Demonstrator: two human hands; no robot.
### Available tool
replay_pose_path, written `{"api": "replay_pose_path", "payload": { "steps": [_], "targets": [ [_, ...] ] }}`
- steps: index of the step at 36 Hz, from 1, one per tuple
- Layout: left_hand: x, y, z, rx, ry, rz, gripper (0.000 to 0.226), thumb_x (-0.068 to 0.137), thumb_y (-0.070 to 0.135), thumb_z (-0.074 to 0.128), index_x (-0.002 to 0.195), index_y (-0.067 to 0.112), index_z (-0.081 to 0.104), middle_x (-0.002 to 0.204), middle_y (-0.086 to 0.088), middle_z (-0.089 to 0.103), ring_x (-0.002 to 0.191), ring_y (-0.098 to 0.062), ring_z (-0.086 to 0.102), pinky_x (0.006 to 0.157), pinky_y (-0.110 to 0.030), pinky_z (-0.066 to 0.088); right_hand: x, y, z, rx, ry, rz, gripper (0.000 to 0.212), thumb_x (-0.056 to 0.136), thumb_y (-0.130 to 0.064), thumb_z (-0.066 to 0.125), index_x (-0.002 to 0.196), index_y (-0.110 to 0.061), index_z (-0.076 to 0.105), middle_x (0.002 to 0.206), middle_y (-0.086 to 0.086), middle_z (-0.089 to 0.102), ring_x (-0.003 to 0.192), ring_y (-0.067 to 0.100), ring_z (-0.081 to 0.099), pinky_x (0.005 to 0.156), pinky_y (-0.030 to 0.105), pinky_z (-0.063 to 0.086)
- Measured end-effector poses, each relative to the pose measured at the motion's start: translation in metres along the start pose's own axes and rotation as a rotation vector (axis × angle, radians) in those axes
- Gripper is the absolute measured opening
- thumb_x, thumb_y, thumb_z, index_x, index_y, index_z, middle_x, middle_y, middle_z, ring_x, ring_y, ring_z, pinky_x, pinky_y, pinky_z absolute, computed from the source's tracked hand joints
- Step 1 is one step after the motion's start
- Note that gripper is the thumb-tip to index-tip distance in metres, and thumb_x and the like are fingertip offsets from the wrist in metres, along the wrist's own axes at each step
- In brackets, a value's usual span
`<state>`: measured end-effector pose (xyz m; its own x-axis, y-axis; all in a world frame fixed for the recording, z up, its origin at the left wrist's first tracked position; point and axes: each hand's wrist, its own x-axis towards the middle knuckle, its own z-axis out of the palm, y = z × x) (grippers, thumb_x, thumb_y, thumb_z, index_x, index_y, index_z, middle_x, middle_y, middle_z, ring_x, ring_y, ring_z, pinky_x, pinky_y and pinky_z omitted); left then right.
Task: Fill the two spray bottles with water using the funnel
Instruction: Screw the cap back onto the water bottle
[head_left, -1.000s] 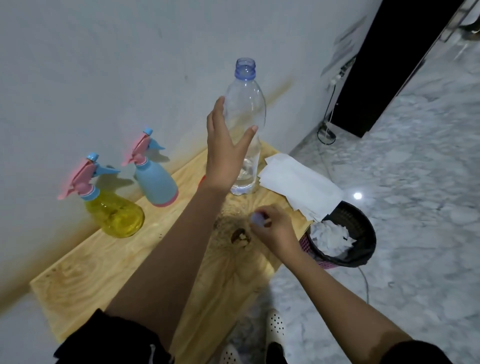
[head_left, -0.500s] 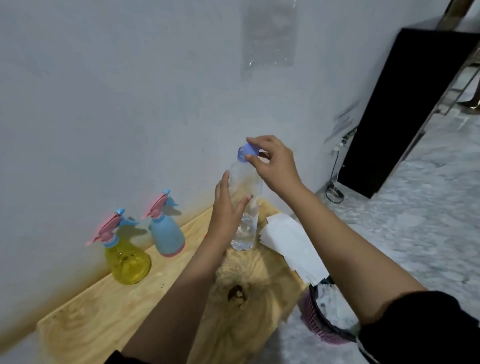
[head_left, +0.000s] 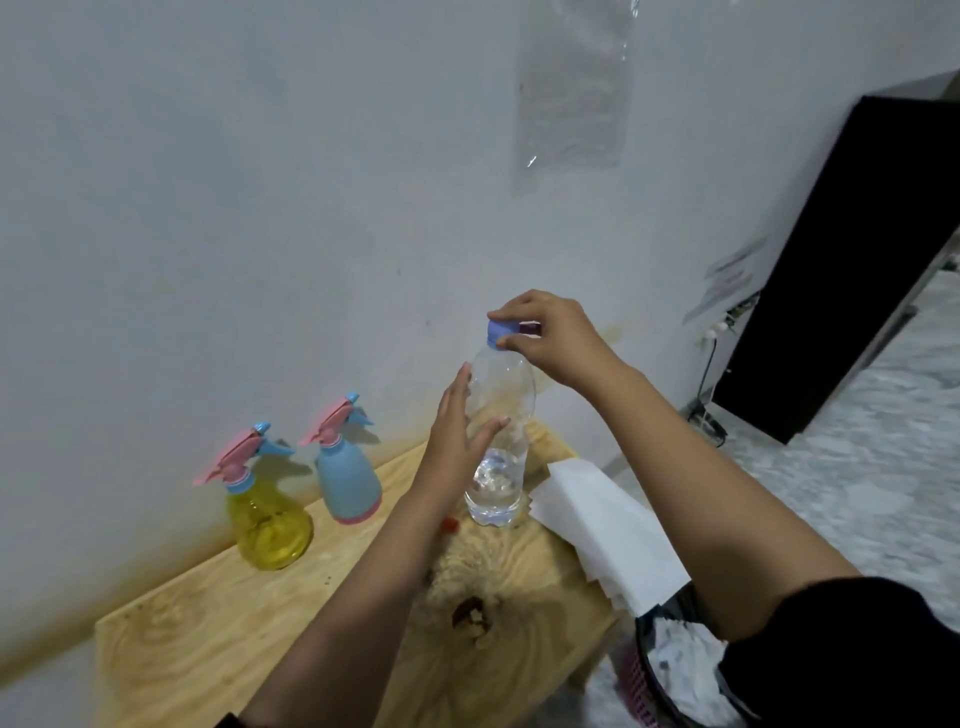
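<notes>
Clear water bottle (head_left: 500, 441) stands upright on wooden table (head_left: 218, 639); left hand (head_left: 457, 441) wraps its middle w/ thumb and fingers curled. Right hand (head_left: 550, 343) pinches the blue cap (head_left: 501, 332), partly hiding it. Yellow spray bottle (head_left: 270, 525) and blue spray bottle (head_left: 349, 475) stand left of it. A red item behind the left wrist is mostly hidden.

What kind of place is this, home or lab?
Probably a home or small office corner, not a lab: a low wooden table against a stained white wall, marble-pattern floor tiles, and a lined wastebasket full of paper.
</notes>
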<state>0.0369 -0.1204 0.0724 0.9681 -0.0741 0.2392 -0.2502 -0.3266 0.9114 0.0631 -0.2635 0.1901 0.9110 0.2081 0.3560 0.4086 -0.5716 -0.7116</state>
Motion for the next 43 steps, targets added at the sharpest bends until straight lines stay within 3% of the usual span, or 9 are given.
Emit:
{"api": "replay_pose_path", "payload": {
  "steps": [6, 10, 13, 17, 23, 28, 31, 35, 43],
  "targets": [
    [-0.002, 0.0, -0.001, -0.005, -0.001, -0.001, 0.076, 0.089, 0.025, 0.063, 0.148, 0.027, 0.016, 0.151, 0.005, 0.027, 0.133, -0.004, 0.029, 0.109, -0.03, 0.031, 0.001, 0.003, 0.005, 0.049, 0.133, 0.039, 0.034, 0.068, -0.017, 0.082, 0.099, -0.009, 0.071, 0.097, 0.003, 0.065, 0.085, 0.014, 0.059, 0.081, 0.021, 0.049],
    [0.0, 0.002, -0.004, -0.013, -0.016, -0.009, 0.075, 0.089, 0.025, 0.063, 0.148, 0.028, 0.017, 0.151, 0.006, 0.027, 0.134, -0.005, 0.031, 0.108, -0.029, 0.032, -0.001, 0.003, 0.009, 0.106, 0.032, 0.031, 0.029, 0.085, -0.013, 0.067, 0.114, -0.01, 0.064, 0.115, 0.003, 0.062, 0.104, 0.011, 0.056, 0.094, 0.023, 0.047],
    [0.001, 0.002, -0.007, -0.022, -0.026, -0.013, 0.075, 0.089, 0.023, 0.064, 0.148, 0.026, 0.017, 0.151, 0.004, 0.028, 0.136, -0.008, 0.031, 0.106, -0.026, 0.033, -0.004, 0.007, 0.011, 0.197, -0.022, 0.058, 0.033, 0.092, -0.008, 0.056, 0.125, -0.011, 0.058, 0.127, 0.001, 0.059, 0.113, 0.007, 0.053, 0.092, 0.007, 0.043],
    [0.0, 0.002, -0.005, -0.021, -0.012, -0.009, 0.075, 0.089, 0.022, 0.063, 0.148, 0.027, 0.017, 0.151, 0.004, 0.029, 0.136, -0.008, 0.031, 0.106, -0.026, 0.033, -0.002, 0.007, 0.01, 0.255, 0.055, 0.07, 0.032, 0.084, -0.004, 0.066, 0.116, -0.007, 0.065, 0.113, 0.003, 0.065, 0.103, 0.012, 0.059, 0.077, -0.001, 0.043],
    [-0.001, 0.0, 0.0, -0.011, 0.029, -0.014, 0.074, 0.09, 0.025, 0.062, 0.148, 0.028, 0.016, 0.151, 0.005, 0.028, 0.134, -0.005, 0.031, 0.108, -0.029, 0.032, 0.001, 0.005, 0.018, 0.214, 0.205, 0.076, 0.034, 0.069, -0.013, 0.081, 0.1, -0.005, 0.07, 0.097, 0.003, 0.069, 0.084, 0.011, 0.061, 0.07, 0.0, 0.043],
    [0.002, 0.002, -0.002, -0.007, 0.0, -0.006, 0.073, 0.091, 0.024, 0.06, 0.148, 0.026, 0.014, 0.153, 0.003, 0.025, 0.138, -0.009, 0.029, 0.11, -0.031, 0.031, 0.005, 0.003, 0.025, 0.149, 0.265, 0.1, 0.034, 0.068, -0.019, 0.083, 0.097, -0.007, 0.068, 0.09, -0.001, 0.065, 0.083, 0.012, 0.059, 0.066, -0.001, 0.041],
    [0.002, 0.002, -0.004, -0.018, -0.015, -0.015, 0.074, 0.091, 0.023, 0.06, 0.149, 0.025, 0.014, 0.152, 0.003, 0.026, 0.138, -0.009, 0.029, 0.111, -0.032, 0.032, 0.004, 0.006, 0.023, 0.147, 0.173, 0.101, 0.036, 0.078, -0.019, 0.075, 0.11, -0.007, 0.066, 0.105, 0.001, 0.066, 0.093, 0.01, 0.058, 0.073, 0.0, 0.04],
    [0.004, 0.003, -0.007, -0.012, -0.028, -0.021, 0.074, 0.092, 0.023, 0.059, 0.149, 0.024, 0.012, 0.152, 0.002, 0.025, 0.138, -0.01, 0.029, 0.11, -0.03, 0.032, 0.004, 0.011, 0.013, 0.208, -0.054, 0.134, 0.038, 0.092, -0.017, 0.059, 0.129, -0.013, 0.055, 0.128, 0.002, 0.059, 0.111, 0.009, 0.055, 0.096, 0.019, 0.041],
    [0.004, 0.001, -0.004, 0.027, 0.004, -0.016, 0.074, 0.092, 0.025, 0.059, 0.149, 0.026, 0.012, 0.152, 0.002, 0.026, 0.138, -0.011, 0.03, 0.11, -0.033, 0.032, 0.006, 0.005, 0.017, 0.154, 0.038, 0.14, 0.03, 0.087, -0.014, 0.064, 0.116, -0.009, 0.064, 0.114, 0.005, 0.066, 0.099, 0.012, 0.06, 0.086, 0.017, 0.042]
  ]
}}
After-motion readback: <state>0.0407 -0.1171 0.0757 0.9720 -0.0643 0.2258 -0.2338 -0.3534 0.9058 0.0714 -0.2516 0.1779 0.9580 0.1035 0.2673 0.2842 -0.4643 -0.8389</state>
